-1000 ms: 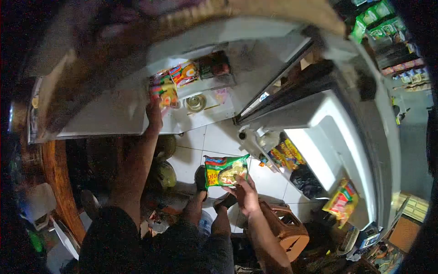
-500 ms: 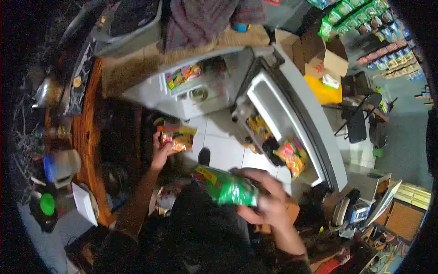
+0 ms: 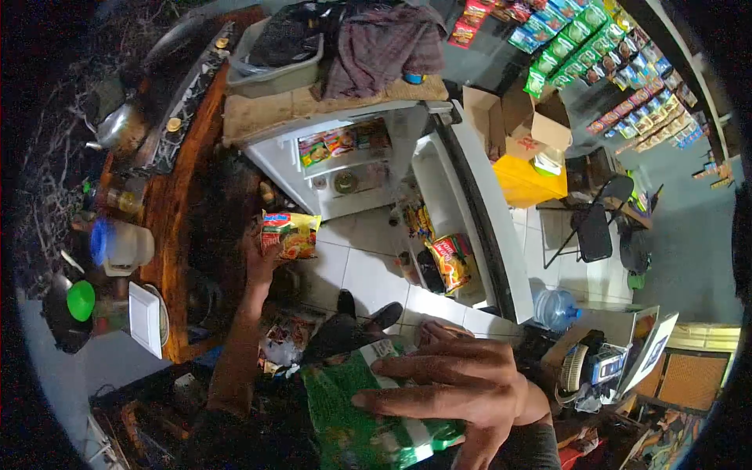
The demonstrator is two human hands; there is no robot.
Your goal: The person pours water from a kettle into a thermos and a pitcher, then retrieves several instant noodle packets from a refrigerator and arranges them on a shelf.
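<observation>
My left hand [image 3: 260, 265] is closed on the end of a yellow and red instant noodle packet [image 3: 294, 236], held out left of the open fridge. Close to the camera, my right hand [image 3: 462, 384] grips a green packet [image 3: 341, 411], its fingers laid across the wrapper. That packet's back, with a pale seam, faces up. Another instant noodle packet [image 3: 450, 262] lies in the door shelf of the fridge [image 3: 313, 196]. Several more colourful packets [image 3: 337, 145] sit on a shelf inside it.
The fridge door [image 3: 501, 251] is swung out to the right. A cloth [image 3: 384, 47] and a grey basin [image 3: 274, 74] rest on top. Cardboard boxes [image 3: 540, 129], a folding chair [image 3: 599, 227] and a water jug [image 3: 558, 308] stand to the right. A wooden counter [image 3: 160, 235] runs along the left.
The green packet has come nearer the camera and lower, turned to show its back. My left hand has shifted slightly left with its noodle packet. The view has also shifted.
</observation>
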